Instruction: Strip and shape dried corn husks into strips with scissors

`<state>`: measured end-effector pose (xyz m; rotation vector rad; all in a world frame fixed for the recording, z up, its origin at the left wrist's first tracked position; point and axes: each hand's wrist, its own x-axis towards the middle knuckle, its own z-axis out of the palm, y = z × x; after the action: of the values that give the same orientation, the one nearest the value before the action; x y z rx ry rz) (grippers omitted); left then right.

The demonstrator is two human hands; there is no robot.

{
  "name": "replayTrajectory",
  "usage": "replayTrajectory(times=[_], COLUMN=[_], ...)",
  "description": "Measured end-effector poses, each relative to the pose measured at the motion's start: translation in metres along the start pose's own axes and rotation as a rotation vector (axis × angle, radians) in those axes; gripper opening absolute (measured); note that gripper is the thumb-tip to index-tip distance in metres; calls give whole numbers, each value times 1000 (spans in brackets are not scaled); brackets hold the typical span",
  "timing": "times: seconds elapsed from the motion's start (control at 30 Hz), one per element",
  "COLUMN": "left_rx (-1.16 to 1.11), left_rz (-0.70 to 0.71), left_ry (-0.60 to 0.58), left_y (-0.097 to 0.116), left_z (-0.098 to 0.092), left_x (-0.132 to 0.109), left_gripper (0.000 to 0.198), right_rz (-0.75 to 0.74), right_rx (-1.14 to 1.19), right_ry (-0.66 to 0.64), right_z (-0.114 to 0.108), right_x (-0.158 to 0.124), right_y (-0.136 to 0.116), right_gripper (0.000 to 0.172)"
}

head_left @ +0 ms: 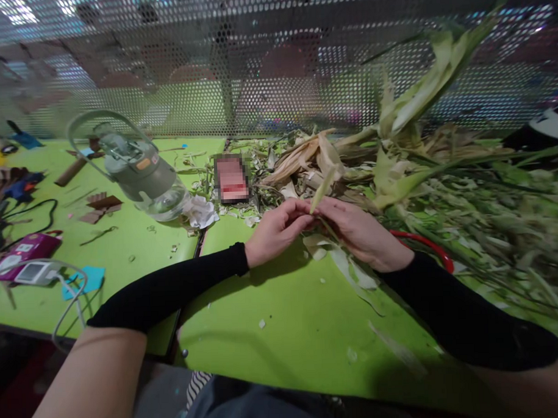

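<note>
Both hands meet over the green table [265,331], near the middle of the view. My left hand [280,232] is closed, thumb and fingers pinched on a pale green husk strip [323,189]. My right hand [360,230] is closed on the same strip from the other side; the strip's upper end sticks up between the hands. Under my right hand, loose pale husk pieces [347,267] lie on the table. Just behind the hands are dry tan husks [304,156] and a blurred-out phone-like object [232,179].
A large clear bottle [145,177] with a handle stands at the left. Farther left lie a purple device [27,254], cables and tools. Husk scraps [499,219] cover the right side, near a red handle [426,243]. A perforated metal screen [265,75] borders the back.
</note>
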<state>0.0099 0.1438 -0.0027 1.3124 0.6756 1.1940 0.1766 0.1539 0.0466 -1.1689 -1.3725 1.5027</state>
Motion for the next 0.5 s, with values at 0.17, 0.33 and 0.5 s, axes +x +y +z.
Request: replayTrajectory(times=[0.17,0.33,0.5], left_rx=[-99,-305,-340], left_rz=[-66,-216,-312], left_ry=[13,107,66], left_y=[2,13,14], left_z=[1,1,-2], left_x=[1,3,3], left_gripper=[6,12,18], right_rz=[-40,-400,-1033], right_rx=[107,-282,-866], right_ry=[119,257,211], right_z=[3,-3,-10], right_x=[-1,-1,-4], right_y=[2,12,12], right_gripper=[34,16,14])
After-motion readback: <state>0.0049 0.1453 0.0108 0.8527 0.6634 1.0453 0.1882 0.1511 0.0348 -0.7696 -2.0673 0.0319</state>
